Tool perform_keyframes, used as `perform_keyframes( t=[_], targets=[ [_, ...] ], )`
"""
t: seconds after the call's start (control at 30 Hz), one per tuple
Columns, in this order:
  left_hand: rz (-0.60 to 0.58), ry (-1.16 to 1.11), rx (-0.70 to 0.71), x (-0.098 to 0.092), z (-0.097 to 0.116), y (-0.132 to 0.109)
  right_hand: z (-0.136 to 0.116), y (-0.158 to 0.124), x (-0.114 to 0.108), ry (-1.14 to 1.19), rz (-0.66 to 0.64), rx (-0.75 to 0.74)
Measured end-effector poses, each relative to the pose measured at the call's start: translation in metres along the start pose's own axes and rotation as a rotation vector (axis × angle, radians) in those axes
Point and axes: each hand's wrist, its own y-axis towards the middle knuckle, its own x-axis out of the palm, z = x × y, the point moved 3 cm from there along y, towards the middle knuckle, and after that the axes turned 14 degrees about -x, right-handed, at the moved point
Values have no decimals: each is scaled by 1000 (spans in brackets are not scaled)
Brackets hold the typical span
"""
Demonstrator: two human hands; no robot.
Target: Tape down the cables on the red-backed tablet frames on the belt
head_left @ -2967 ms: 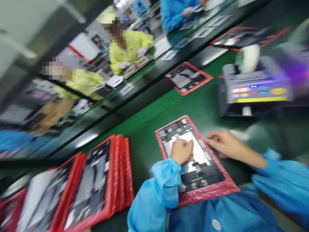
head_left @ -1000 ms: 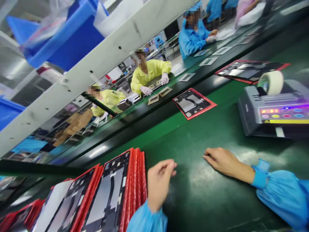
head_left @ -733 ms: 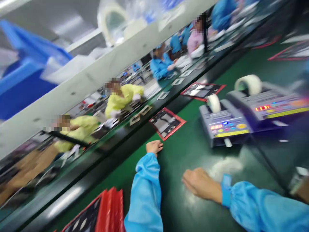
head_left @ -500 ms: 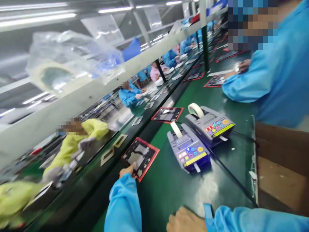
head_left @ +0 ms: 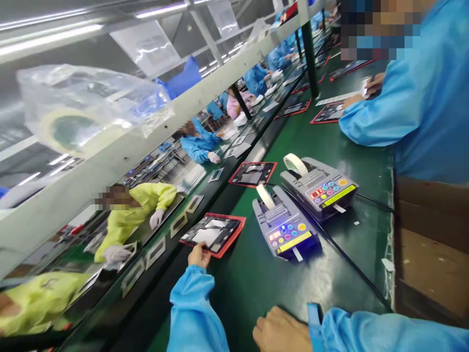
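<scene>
My left hand (head_left: 199,256) pinches the near edge of a flat black panel with grey patches (head_left: 210,231), which has a red sheet or tray (head_left: 231,240) under it. The panel looks tilted at the edge of the green bench; whether it is fully raised I cannot tell. My thumb lies on top and the other fingers are mostly hidden beneath. At the bottom of the view my right hand (head_left: 280,330) rests on the bench, curled into a loose fist, with nothing seen in it. Two grey tape dispensers (head_left: 287,225) with lit buttons stand beyond it.
Another red-edged panel (head_left: 252,174) lies farther along the green bench (head_left: 234,288). Black cables (head_left: 351,264) cross the right side. A cardboard box (head_left: 432,264) stands at right, below a co-worker's blue sleeve (head_left: 384,115). Pale frames (head_left: 156,252) line the belt at left.
The panel in my left hand has tilted and now appears flatter, its red sheet showing more at the right. My right hand stays in place. The view has shifted slightly.
</scene>
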Motion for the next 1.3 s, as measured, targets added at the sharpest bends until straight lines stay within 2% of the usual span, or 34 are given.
perform_keyframes(
  t=[0.1, 0.17, 0.23, 0.33, 0.43, 0.5, 0.57, 0.63, 0.7, 0.77, 0.87, 0.97, 1.03, 1.1, 1.13, 1.2, 1.23, 1.3],
  targets=[
    [35, -114, -40, -14, -16, -28, 2, -1, -9, 67, 23, -66],
    [18, -162, -62, -28, -33, -62, 4, -8, -16, 136, 44, -97],
    [-5, -195, -95, -45, -58, -104, 5, -22, -22, 256, 125, -67],
    [-41, -235, -152, -70, -104, -168, 9, -62, -33, 543, 290, 99],
    [-100, -231, -225, -87, -154, -215, 23, -105, -48, 847, 430, 363],
    [-122, -216, -281, -93, -184, -234, 39, -124, -59, 1015, 600, 570],
    [-115, -207, -316, -96, -209, -244, 57, -130, -67, 1172, 821, 729],
    [-105, -185, -367, -97, -229, -250, 72, -125, -72, 1313, 1004, 802],
    [-111, -152, -415, -96, -243, -255, 80, -116, -74, 1416, 1095, 823],
    [-113, -101, -407, -95, -249, -261, 84, -108, -76, 1455, 1136, 831],
    [-110, 22, -323, -97, -248, -267, 84, -102, -79, 1426, 1189, 820],
    [-96, 194, -275, -108, -245, -266, 87, -97, -84, 1363, 1231, 783],
    [36, 347, -177, -118, -242, -266, 87, -96, -87, 1311, 1259, 762],
    [234, 549, 56, -122, -236, -272, 82, -98, -92, 1231, 1286, 727],
    [298, 665, 215, -118, -232, -277, 78, -100, -94, 1175, 1287, 699],
    [310, 906, 518, -95, -226, -289, 67, -101, -98, 1076, 1201, 639],
    [272, 1016, 617, -81, -224, -293, 61, -99, -99, 1050, 1092, 607],
    [239, 1172, 685, -54, -220, -292, 50, -84, -96, 1052, 728, 527]
  ],
)
